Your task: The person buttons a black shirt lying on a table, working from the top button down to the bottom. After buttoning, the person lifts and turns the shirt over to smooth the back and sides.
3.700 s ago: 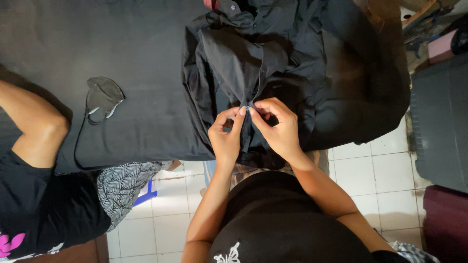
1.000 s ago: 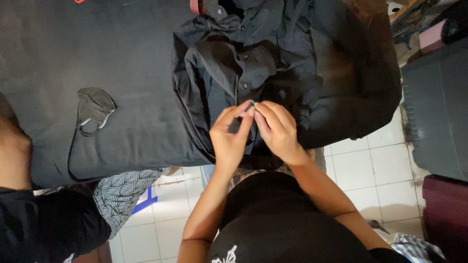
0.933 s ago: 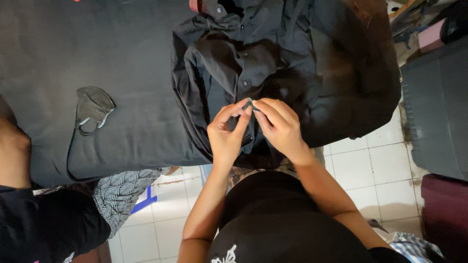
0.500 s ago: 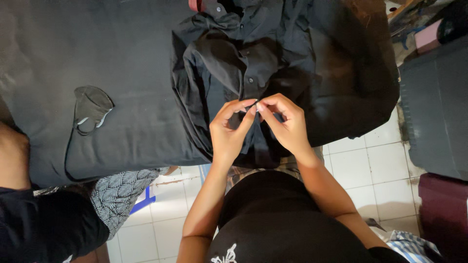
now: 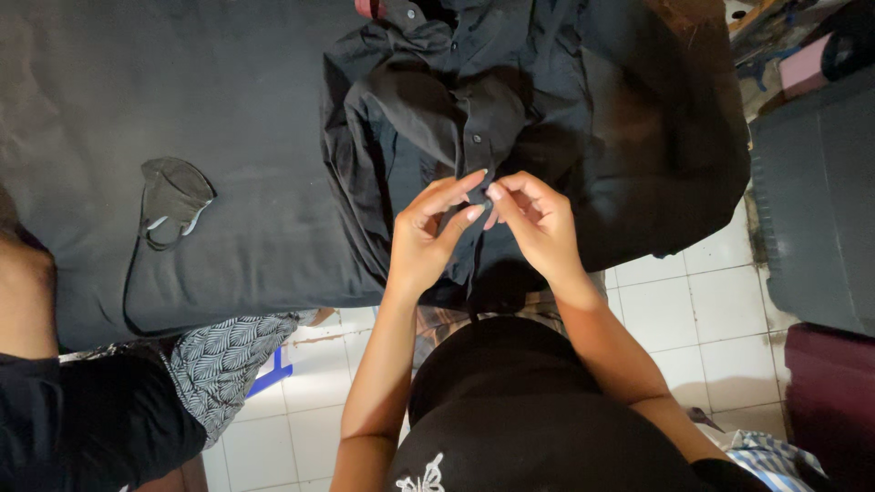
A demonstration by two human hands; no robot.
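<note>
Meeting fingertip to fingertip, left hand and right hand pinch black shirt.

No packages, labels, signs or screens can be made out anywhere in this view.

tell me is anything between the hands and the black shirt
Nothing visible does. The left hand and right hand meet directly over the black shirt at its button strip, fingertips right at the fabric.
</note>
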